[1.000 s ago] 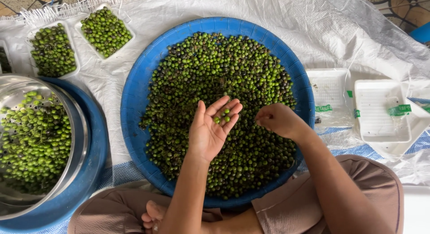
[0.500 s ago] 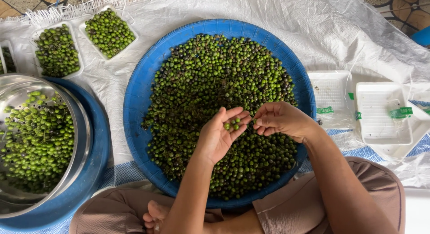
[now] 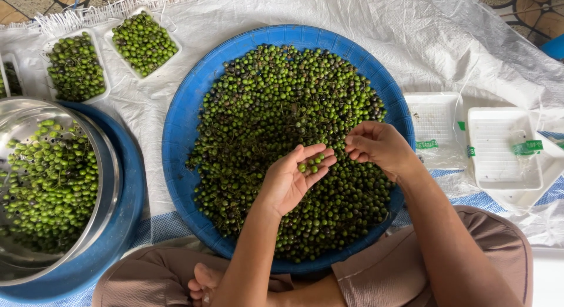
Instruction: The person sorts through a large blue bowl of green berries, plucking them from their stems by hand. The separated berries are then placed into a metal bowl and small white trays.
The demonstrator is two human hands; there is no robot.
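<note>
1. Head view: our left hand (image 3: 292, 180) is cupped palm up, loosely cradling a few green berries (image 3: 311, 163) over the blue tray (image 3: 182, 142).
2. Our right hand (image 3: 379, 145) is just beside it, fingertips (image 3: 351, 148) pressed together; we cannot tell what they pinch.
3. A steel bowl (image 3: 108, 166) of berries sits left.

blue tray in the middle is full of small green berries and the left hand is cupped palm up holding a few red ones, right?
Not quite: the few berries in the cupped left hand are green, not red, as the head view shows. The blue tray is indeed full of small green berries, and the palm faces up.
</note>
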